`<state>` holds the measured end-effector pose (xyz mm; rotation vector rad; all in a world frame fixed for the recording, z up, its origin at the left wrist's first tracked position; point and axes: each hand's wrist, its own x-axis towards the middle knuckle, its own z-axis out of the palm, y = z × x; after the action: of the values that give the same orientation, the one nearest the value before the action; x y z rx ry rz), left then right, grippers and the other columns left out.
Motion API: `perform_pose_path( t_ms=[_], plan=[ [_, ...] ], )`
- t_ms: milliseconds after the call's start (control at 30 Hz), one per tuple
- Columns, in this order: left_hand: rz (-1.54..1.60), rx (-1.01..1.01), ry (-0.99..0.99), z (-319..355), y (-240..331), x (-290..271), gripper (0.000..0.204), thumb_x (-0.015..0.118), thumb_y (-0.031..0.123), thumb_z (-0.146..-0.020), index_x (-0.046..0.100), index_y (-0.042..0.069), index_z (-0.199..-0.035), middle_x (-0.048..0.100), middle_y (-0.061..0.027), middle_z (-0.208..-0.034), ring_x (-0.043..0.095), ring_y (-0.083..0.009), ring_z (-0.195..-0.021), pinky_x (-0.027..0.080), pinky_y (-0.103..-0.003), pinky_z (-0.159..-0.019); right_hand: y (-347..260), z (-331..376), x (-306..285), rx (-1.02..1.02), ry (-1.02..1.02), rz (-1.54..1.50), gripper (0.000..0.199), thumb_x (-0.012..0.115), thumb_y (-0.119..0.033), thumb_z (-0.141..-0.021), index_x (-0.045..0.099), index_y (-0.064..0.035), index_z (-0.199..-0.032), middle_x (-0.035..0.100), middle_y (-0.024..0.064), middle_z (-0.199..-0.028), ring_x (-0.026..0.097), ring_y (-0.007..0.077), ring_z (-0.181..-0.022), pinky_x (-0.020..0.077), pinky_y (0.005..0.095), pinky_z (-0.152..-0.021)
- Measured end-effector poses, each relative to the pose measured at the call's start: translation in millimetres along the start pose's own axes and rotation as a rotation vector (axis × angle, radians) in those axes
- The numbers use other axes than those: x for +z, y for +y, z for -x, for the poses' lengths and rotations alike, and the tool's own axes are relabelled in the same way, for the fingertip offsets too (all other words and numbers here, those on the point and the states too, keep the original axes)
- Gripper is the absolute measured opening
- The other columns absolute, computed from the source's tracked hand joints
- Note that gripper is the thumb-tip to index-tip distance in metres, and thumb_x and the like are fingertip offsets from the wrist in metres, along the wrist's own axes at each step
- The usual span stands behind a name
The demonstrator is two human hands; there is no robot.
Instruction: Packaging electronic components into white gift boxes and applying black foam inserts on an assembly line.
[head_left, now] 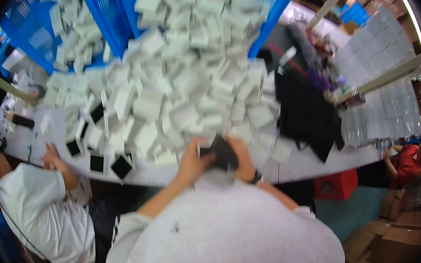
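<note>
In front of my chest, both hands are closed around a small dark square piece (221,152), which is tilted and blurred by motion. My left hand (193,162) grips it from the left, fingers bent toward its lower corner. From the right side my right hand (243,160), with a dark band at the wrist, holds the other edge. Just beyond my fingers spreads a large heap of small white boxes (183,115). Left of my hands lie several open white boxes with black insides, one black-faced box (122,166) near the table's front edge.
Blue plastic crates (119,18) tip more white boxes onto the table (296,166). Black bags (306,111) lie at the right, before wrapped stacks (381,118). A person in white (44,210) works at the left; one in red (408,162) sits far right. A red stool (335,185) stands below the table.
</note>
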<state>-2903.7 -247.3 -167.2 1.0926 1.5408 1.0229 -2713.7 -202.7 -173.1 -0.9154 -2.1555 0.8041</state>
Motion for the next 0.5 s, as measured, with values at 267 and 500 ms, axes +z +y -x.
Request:
perform_pose_path(
  t_ms=[267,500],
  plan=[
    [0.531,-0.111,0.131,-1.6,20.8,-17.1,0.049,0.065,0.000,-0.078,0.039,0.006,-0.120,0.055,-0.0077,-0.104,0.056,-0.0153,-0.094,0.048,-0.027,-0.080,-22.6,-3.2,-18.1,-0.212,-0.212,-0.052,0.039,0.057,-0.015,-0.079,0.053,-0.0073,-0.117,0.048,0.0113,-0.131,0.043,0.0284,-0.123,0.0348,0.0395,-0.099],
    [0.872,-0.107,0.133,16.8,19.9,-11.0,0.042,0.056,-0.002,-0.085,0.038,0.007,-0.122,0.048,-0.0074,-0.112,0.050,-0.0151,-0.101,0.045,-0.026,-0.084,-55.4,-5.0,-20.9,-0.195,-0.455,0.313,0.044,0.053,-0.016,-0.081,0.048,-0.0117,-0.125,0.040,0.0056,-0.140,0.037,0.0230,-0.129,0.0268,0.0428,-0.105]
  ],
)
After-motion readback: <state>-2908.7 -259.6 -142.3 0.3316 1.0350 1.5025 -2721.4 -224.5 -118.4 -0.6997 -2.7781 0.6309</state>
